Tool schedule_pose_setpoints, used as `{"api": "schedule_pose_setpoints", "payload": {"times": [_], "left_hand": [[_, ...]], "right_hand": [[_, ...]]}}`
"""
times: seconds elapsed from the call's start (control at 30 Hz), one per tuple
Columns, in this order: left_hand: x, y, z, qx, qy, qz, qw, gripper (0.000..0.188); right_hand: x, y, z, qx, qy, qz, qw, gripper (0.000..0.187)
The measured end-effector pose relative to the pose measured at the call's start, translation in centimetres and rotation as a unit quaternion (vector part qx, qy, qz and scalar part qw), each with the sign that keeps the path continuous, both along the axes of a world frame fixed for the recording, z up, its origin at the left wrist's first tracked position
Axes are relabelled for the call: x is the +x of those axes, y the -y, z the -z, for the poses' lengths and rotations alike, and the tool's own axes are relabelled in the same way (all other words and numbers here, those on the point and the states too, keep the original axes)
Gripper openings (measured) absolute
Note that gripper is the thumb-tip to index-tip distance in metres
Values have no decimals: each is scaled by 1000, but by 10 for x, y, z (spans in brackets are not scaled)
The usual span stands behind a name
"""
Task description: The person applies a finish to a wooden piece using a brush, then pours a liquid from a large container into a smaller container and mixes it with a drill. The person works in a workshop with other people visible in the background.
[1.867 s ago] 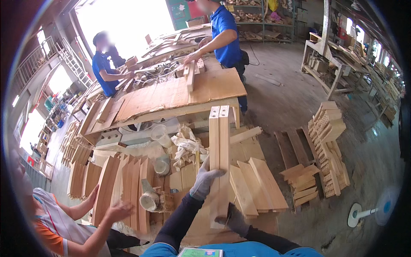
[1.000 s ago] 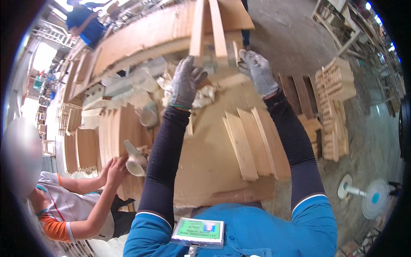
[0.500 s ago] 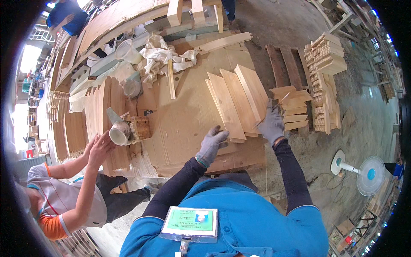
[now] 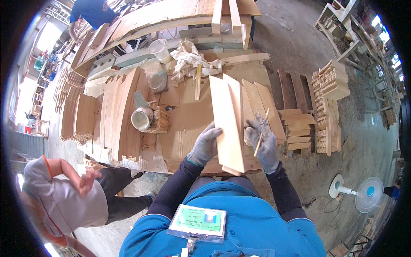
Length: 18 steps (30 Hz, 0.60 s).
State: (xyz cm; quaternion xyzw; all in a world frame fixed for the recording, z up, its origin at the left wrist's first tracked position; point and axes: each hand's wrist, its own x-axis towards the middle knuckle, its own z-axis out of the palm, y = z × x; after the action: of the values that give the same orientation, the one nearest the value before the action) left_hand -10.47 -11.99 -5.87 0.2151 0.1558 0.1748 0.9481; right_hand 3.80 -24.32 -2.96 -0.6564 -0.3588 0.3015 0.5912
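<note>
My left hand (image 4: 205,144), in a grey glove, grips a pair of pale wooden boards (image 4: 226,122) with slanted ends. They are raised off the table and tilted up in front of me, the thumb on the front face. My right hand (image 4: 264,143), gloved too, is just right of the boards with a thin wooden stick (image 4: 261,136) across its fingers. Contact between this hand and the boards cannot be made out. Behind the pair, more cut boards (image 4: 266,105) lie on the cardboard-covered table (image 4: 188,115).
At left, a glue-crusted cup (image 4: 142,118) sits beside a wooden block, near rows of boards (image 4: 122,111). A white cloth (image 4: 192,60) and a plastic cup (image 4: 159,50) lie farther back. Right are stacked pieces (image 4: 327,107) and a fan (image 4: 369,194). A co-worker (image 4: 72,188) stands at left.
My left hand has taken hold of the pair of boards and lifted them. My right hand has shifted slightly left and down, keeping the stick. The co-worker's hands have drawn back from the crusted cup.
</note>
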Motion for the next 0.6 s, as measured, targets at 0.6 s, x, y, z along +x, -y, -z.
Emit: {"api": "schedule_pose_setpoints", "payload": {"times": [0.6], "left_hand": [[-219,-28,-42,148,-143,-178,962,46]], "right_hand": [[-201,-88,-67,107,91,-99,985,49]]}}
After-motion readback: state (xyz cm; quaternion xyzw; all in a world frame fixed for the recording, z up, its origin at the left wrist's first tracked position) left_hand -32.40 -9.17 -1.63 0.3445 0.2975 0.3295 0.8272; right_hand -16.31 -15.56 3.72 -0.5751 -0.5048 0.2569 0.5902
